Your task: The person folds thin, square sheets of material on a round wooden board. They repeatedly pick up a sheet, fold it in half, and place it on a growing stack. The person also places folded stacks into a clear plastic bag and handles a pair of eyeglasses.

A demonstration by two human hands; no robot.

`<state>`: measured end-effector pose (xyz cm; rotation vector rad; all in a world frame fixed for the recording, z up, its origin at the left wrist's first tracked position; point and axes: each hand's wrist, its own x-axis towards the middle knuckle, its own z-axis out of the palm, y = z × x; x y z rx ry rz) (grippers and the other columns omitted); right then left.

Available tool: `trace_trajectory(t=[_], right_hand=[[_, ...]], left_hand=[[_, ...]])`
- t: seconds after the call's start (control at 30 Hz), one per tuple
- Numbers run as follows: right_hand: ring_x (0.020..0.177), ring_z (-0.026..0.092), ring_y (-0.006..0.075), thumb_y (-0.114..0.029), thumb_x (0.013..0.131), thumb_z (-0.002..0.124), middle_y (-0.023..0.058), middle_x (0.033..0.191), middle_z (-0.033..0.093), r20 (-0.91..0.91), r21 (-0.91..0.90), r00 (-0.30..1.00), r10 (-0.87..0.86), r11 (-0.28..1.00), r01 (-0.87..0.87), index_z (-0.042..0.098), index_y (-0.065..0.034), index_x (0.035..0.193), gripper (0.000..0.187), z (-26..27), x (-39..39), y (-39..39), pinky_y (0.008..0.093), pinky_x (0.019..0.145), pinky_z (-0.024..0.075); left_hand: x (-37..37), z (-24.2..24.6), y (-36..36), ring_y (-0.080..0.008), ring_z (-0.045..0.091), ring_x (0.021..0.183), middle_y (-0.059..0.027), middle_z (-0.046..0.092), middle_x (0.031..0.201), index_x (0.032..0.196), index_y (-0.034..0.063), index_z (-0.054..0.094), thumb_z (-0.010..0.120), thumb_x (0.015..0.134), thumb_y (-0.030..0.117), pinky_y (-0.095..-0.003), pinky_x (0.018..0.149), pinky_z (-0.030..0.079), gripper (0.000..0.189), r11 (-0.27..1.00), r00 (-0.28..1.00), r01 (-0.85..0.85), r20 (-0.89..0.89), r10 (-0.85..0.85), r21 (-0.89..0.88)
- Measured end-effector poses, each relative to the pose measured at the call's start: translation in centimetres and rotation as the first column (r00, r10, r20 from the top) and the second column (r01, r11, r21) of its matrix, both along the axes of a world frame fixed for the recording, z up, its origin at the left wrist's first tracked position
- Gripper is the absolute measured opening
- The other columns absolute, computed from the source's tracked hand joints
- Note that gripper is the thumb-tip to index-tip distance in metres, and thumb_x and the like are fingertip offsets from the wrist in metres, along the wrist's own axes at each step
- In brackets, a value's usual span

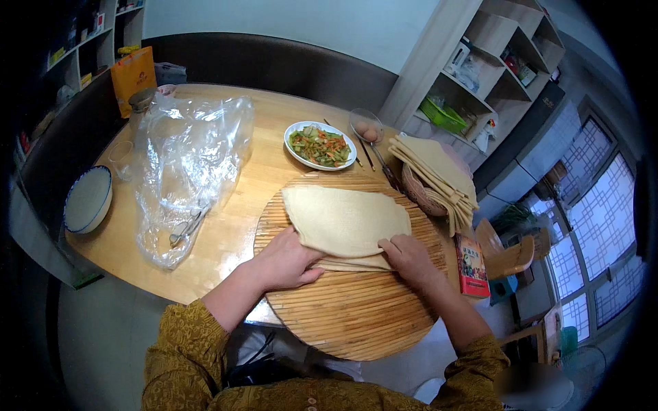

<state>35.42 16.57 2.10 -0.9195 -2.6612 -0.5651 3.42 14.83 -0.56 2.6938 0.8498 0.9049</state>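
A folded sheet of pale flatbread or dough [349, 218] lies on a round mat of bound stalks [354, 313], its layers showing along the near edge. At its near left corner is my left hand [288, 259]; the fingers go beneath the upper layer, partly hidden, and the thumb rests by the lower layers. My right hand [411, 257] pinches the near right corner between thumb and fingers. To the right, a stack of similar folded sheets [434, 167] drapes over a woven basket [419, 192].
A plate of sliced vegetables [320, 146], chopsticks [367, 154] and a bowl of eggs [366, 127] stand beyond the mat. Leftward are a clear plastic bag [190, 169], a plastic cup [122, 159] and a white bowl [89, 199]. A red book [472, 267] lies at the right edge.
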Motion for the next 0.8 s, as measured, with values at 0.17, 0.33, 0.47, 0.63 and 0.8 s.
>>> trace_trajectory(t=[0.17,0.33,0.47,0.63,0.8], right_hand=[[0.071,0.056,0.0219,-0.013,0.08,0.059,0.0049,0.075,0.052,0.079,-0.053,0.997,-0.026,0.998,0.03,0.058,-0.0089,0.1,0.02,0.3,-0.7,-1.8,0.0353,0.063,0.0442],[0.072,0.057,0.0219,-0.017,0.081,0.059,0.0042,0.075,0.052,0.138,-0.027,0.99,-0.032,0.999,0.036,0.058,-0.0092,0.1,0.021,1.1,-0.5,-2.9,0.0365,0.064,0.0443],[0.075,0.059,0.0243,-0.019,0.083,0.06,0.0058,0.077,0.056,0.113,-0.133,0.993,-0.014,0.991,0.029,0.06,-0.0084,0.096,0.017,1.8,-0.8,-3.1,0.0386,0.066,0.0446],[0.079,0.06,0.0324,-0.014,0.085,0.064,0.013,0.084,0.062,0.021,-0.09,0.968,-0.248,0.964,0.249,0.063,-0.005,0.091,0.011,3.9,1.6,1.3,0.0429,0.071,0.0449],[0.099,0.056,0.0381,-0.021,0.085,0.065,0.0199,0.107,0.059,-0.361,0.094,0.82,-0.444,0.857,0.506,0.058,-0.0031,0.117,0.037,4.9,8.1,11.4,0.0473,0.084,0.0453]], left_hand=[[-0.2,0.5,-0.3,-0.0315,0.062,0.088,-0.0113,0.063,0.092,0.089,0.0079,0.064,0.073,0.074,0.024,-0.0431,0.077,0.051,0.023,0.994,0.996,-0.064,0.056,0.069,-0.087],[0.0,2.5,-0.9,-0.0273,0.058,0.097,-0.008,0.06,0.095,0.094,0.0088,0.062,0.075,0.073,0.023,-0.0402,0.084,0.046,0.028,0.986,0.986,-0.153,0.073,0.148,0.065],[0.1,1.2,-0.4,-0.0265,0.055,0.107,-0.0089,0.06,0.106,0.109,0.0095,0.061,0.074,0.075,0.024,-0.0408,0.091,0.043,0.039,0.992,0.996,-0.025,0.093,0.014,0.127],[0.2,-0.1,0.1,-0.0282,0.055,0.116,-0.0081,0.062,0.118,0.117,0.0105,0.063,0.068,0.083,0.02,-0.0417,0.094,0.044,0.036,0.999,0.999,0.028,-0.033,-0.027,0.04],[0.6,0.6,0.2,-0.0272,0.055,0.115,-0.0077,0.062,0.118,0.115,0.0109,0.064,0.068,0.083,0.021,-0.0412,0.093,0.044,0.034,0.999,0.998,0.051,-0.024,-0.051,0.016]])
